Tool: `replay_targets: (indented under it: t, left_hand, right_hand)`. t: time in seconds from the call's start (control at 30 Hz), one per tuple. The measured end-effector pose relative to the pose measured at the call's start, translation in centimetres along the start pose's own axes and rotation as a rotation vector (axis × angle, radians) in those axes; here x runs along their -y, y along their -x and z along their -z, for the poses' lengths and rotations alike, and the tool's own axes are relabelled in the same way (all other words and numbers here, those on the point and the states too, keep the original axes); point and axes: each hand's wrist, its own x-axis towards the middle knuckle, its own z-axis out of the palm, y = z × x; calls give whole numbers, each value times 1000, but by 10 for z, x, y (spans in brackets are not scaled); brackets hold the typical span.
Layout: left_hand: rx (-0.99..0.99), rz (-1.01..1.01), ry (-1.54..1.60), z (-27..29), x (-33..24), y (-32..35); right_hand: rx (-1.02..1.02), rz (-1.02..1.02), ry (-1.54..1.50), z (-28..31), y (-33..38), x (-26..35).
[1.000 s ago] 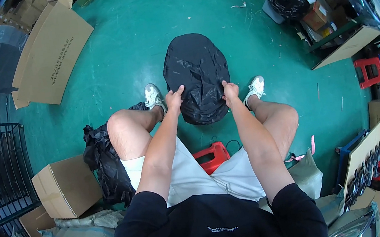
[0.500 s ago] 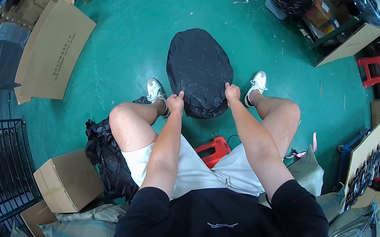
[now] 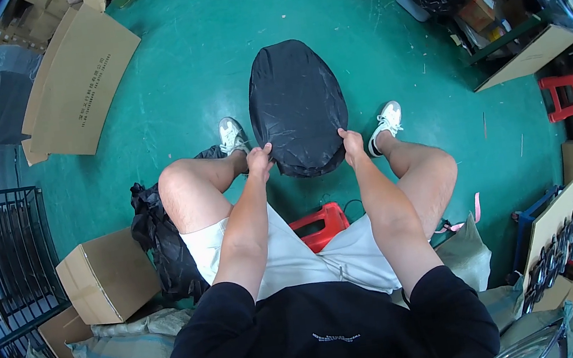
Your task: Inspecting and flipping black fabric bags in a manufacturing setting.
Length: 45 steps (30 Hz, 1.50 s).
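You're seated on the red stool (image 3: 319, 224), knees apart, and both arms reach down between your legs to the black cover (image 3: 297, 105) spread flat on the green floor (image 3: 213, 58). Your left hand (image 3: 259, 161) has its grip closed on the near-left edge of that cover; your right hand (image 3: 353, 145) is pinched shut on the near-right edge. 2 hands, 1 hem, fabric pulled fairly smooth between them. The cover lies as a long oval running away from you, its far end well clear of your 2 white shoes, the left shoe (image 3: 230, 134) just beside one side and the right shoe (image 3: 386, 121) just beside the other.

It looks to me like you're in the straightening step: near edge held, the rest laid out ahead. My read is that any next move needs an even pull from both grips, so the cloth doesn't skew or drag on the floor.

Around you: a crumpled black bag (image 3: 157, 232) by your left thigh, a cardboard box (image 3: 105, 277) next to it, and a flat cardboard sheet (image 3: 74, 80) further off on the left.
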Motion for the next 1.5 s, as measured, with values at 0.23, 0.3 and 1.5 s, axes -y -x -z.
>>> replay_targets:
  t: [0.23, 0.3, 1.5]
  left_hand:
    - [-18, -64, -333, -2, 1, -7]
    - [-57, -85, -388, -7, 1, -6]
    - [-177, -1099, -1551, -164, -101, -79]
  right_hand:
    - [-112, 34, -117, -10, 27, 15]
    - [-131, 34, -90, -13, 34, 19]
    - [-684, 527, 812, -58, 63, 30]
